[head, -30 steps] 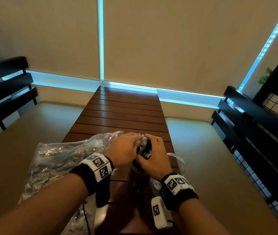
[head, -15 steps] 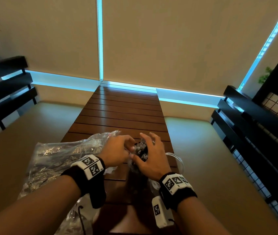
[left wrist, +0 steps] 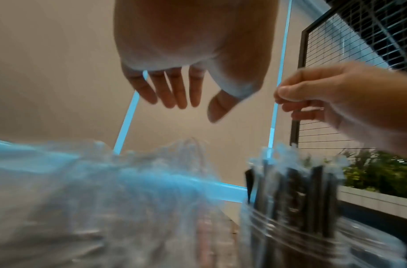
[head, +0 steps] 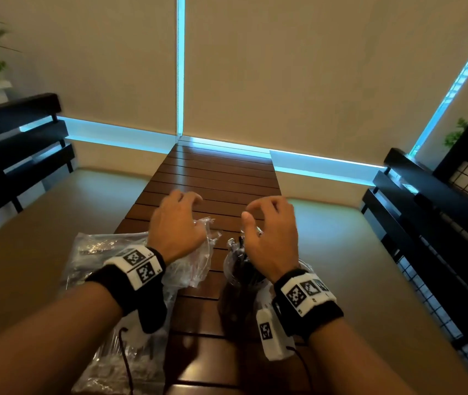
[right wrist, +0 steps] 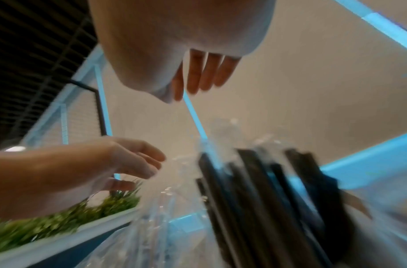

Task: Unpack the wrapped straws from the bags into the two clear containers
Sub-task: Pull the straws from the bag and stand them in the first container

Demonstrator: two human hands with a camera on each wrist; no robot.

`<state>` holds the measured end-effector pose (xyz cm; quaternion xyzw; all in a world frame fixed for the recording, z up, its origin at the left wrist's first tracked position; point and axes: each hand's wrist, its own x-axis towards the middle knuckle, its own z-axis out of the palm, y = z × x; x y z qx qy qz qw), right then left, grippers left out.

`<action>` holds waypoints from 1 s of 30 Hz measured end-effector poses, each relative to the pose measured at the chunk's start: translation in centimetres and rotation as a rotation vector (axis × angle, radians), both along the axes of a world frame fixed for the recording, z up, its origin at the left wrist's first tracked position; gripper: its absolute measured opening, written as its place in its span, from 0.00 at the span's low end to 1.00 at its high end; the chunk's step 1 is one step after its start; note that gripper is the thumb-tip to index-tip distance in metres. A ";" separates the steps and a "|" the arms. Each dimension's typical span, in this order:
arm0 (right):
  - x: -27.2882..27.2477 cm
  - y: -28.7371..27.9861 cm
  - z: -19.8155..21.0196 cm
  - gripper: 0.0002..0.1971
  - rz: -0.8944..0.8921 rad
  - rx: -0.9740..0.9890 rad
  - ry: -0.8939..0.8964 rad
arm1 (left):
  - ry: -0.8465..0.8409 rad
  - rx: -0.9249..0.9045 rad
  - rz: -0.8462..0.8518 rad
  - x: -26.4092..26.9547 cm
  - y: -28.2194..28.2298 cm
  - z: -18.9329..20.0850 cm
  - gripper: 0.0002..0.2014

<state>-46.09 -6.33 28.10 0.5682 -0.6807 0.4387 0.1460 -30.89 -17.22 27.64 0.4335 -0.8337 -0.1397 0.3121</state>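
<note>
On the left, one crumpled clear bag lies on the slatted table, its near end cut off by the frame; what's inside is too blurred to count. Left hand hovers above it, fingers loose, holding nothing. Moving right: one clear container stands packed with dark wrapped straws, number unclear. Right hand above, fingers relaxed, empty. The second container can't be made out.

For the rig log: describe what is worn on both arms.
Bare forearms, no sleeves. The left wrist and right wrist each carry a black band with white blocks printed with black square codes. A white tagged unit with a thin black cable hangs under the right band.
</note>
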 end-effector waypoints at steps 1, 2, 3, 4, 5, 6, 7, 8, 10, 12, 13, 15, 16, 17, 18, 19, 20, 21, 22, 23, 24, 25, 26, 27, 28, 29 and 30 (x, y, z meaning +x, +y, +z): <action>1.0 -0.5 0.6 0.05 0.065 0.059 0.092 | -0.117 0.022 0.046 0.9 -0.7 0.0 0.28; 2.0 -1.0 1.1 0.04 0.119 0.193 0.217 | -0.228 0.082 0.087 2.0 -1.5 -0.1 0.33; 3.1 -1.6 1.1 0.04 0.153 0.355 0.357 | -0.320 0.164 0.125 3.2 -2.4 -0.4 0.37; 4.1 -2.4 0.9 0.06 0.161 0.498 0.483 | -0.389 0.255 0.159 4.6 -3.3 -0.9 0.42; 4.8 -3.2 0.7 0.08 0.144 0.613 0.571 | -0.449 0.328 0.191 6.0 -4.0 -1.3 0.45; 5.3 -3.9 0.3 0.10 0.120 0.706 0.620 | -0.510 0.389 0.217 7.5 -4.7 -2.0 0.47; 5.7 -4.7 0.0 0.11 0.098 0.782 0.642 | -0.568 0.440 0.228 8.9 -5.4 -2.9 0.47; 6.0 -5.4 -0.4 0.13 0.086 0.850 0.647 | -0.605 0.479 0.221 10.2 -5.6 -3.5 0.44; 6.7 -6.6 -1.2 0.16 0.098 0.952 0.629 | -0.593 0.517 0.159 12.1 -5.7 -4.6 0.37; 7.6 -7.6 -1.8 0.15 0.147 0.979 0.610 | -0.563 0.550 0.096 13.5 -5.8 -5.9 0.35; 8.2 -8.1 -2.1 0.15 0.182 0.968 0.589 | -0.576 0.562 0.087 14.1 -5.7 -6.4 0.35; 9.6 -8.9 -2.4 0.15 0.252 0.969 0.530 | -0.574 0.579 0.070 14.9 -5.8 -7.5 0.35; 10.3 -9.3 -2.6 0.14 0.286 0.984 0.505 | -0.554 0.580 0.061 15.4 -6.0 -8.2 0.35; 10.9 -9.7 -2.7 0.12 0.326 1.003 0.492 | -0.537 0.577 0.056 15.7 -6.2 -8.8 0.35; 11.3 -10.1 -2.9 0.10 0.376 1.015 0.482 | -0.519 0.575 0.047 16.0 -6.3 -9.1 0.35; 11.7 -10.4 -3.0 0.09 0.424 1.010 0.481 | -0.510 0.574 0.038 16.3 -6.4 -9.4 0.34; 12.1 -10.7 -3.3 0.08 0.459 1.003 0.480 | -0.503 0.575 0.028 16.6 -6.5 -9.7 0.34; 12.3 -11.1 -3.8 0.09 0.496 0.997 0.484 | -0.507 0.579 0.019 16.8 -6.6 -9.9 0.33; 12.6 -11.4 -4.1 0.11 0.525 0.991 0.489 | -0.505 0.579 0.009 17.0 -6.6 -10.1 0.33; 12.7 -11.6 -4.5 0.13 0.549 0.992 0.480 | -0.504 0.574 0.005 17.3 -6.6 -10.2 0.32; 13.0 -11.8 -4.7 0.14 0.560 0.990 0.486 | -0.500 0.568 0.004 17.6 -6.7 -10.5 0.32; 13.3 -12.0 -4.7 0.16 0.569 0.968 0.503 | -0.499 0.557 0.003 17.8 -6.8 -10.8 0.32; 13.6 -12.2 -4.7 0.17 0.560 0.942 0.538 | -0.497 0.542 -0.003 18.0 -6.8 -10.9 0.33; 13.9 -12.4 -4.7 0.18 0.562 0.913 0.572 | -0.496 0.533 -0.010 18.2 -6.8 -11.0 0.34; 14.3 -12.6 -4.5 0.18 0.555 0.936 0.595 | -0.494 0.524 -0.016 18.2 -6.7 -10.9 0.34; 14.6 -12.8 -4.4 0.19 0.554 0.990 0.591 | -0.499 0.515 -0.023 18.2 -6.6 -10.8 0.33; 14.8 -13.0 -4.2 0.20 0.524 1.082 0.597 | -0.502 0.510 -0.030 18.3 -6.4 -10.6 0.32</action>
